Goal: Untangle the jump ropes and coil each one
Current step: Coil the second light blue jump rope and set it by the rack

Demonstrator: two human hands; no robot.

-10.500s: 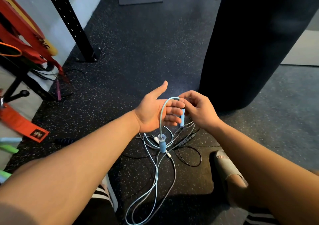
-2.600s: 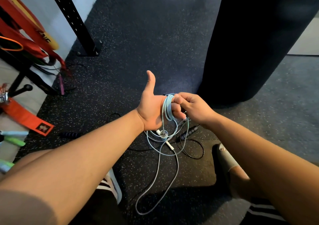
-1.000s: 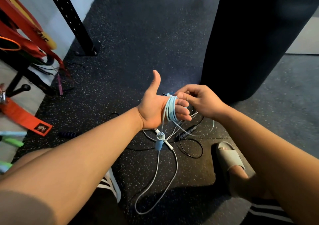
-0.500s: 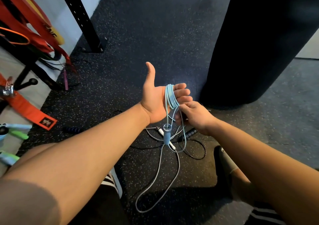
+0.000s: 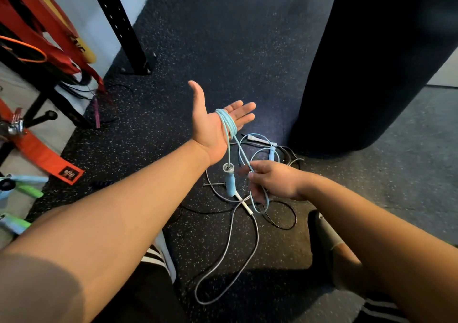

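Note:
A light blue jump rope (image 5: 226,122) is wound in several turns around the palm of my left hand (image 5: 214,122), which is held palm up with fingers straight and thumb raised. One blue handle (image 5: 230,182) hangs below that hand. My right hand (image 5: 271,181) is lower and to the right, pinching the loose end of the blue rope; the second blue handle (image 5: 272,153) shows just above it. A grey rope (image 5: 228,248) with a white handle (image 5: 246,206) and a black rope (image 5: 285,213) lie tangled on the floor underneath.
A large black punching bag (image 5: 366,62) stands at the right. A black rack post (image 5: 119,25) and red and orange straps (image 5: 49,32) are at the left. Green and blue handles (image 5: 22,189) lie at the left edge. My feet in slides (image 5: 327,233) are on the speckled floor.
My right hand has dropped down and away from my left hand, drawing out a length of blue rope. My left hand's fingers have straightened.

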